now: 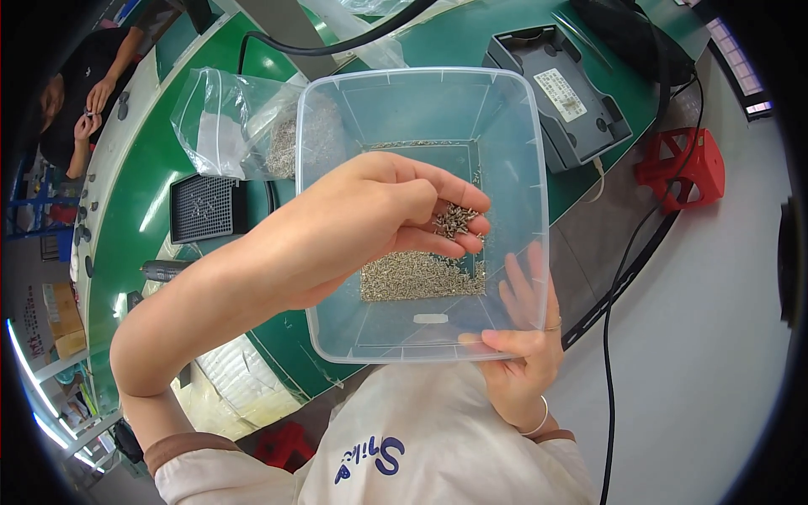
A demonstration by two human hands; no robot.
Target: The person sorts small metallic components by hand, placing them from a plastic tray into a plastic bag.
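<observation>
A clear plastic bin point(425, 332) is tilted in front of me. Many small metal screws point(412, 279) are heaped along its near inner side. Over the bin's middle, my left hand point(379, 202) is cupped with its fingers curled around a small pile of screws point(455, 220). At the near right corner, my right hand point(526, 362) grips the bin's rim, thumb at the near edge and fingers against the outer right wall, seen through the plastic.
Left of the bin lie a clear bag point(223, 126) with more small parts and a black grid tray point(202, 209). A grey device point(560, 97) stands to the right, beyond it tweezers point(582, 38). A red stool point(682, 168) is on the floor. Another person's hands point(94, 109) work far left.
</observation>
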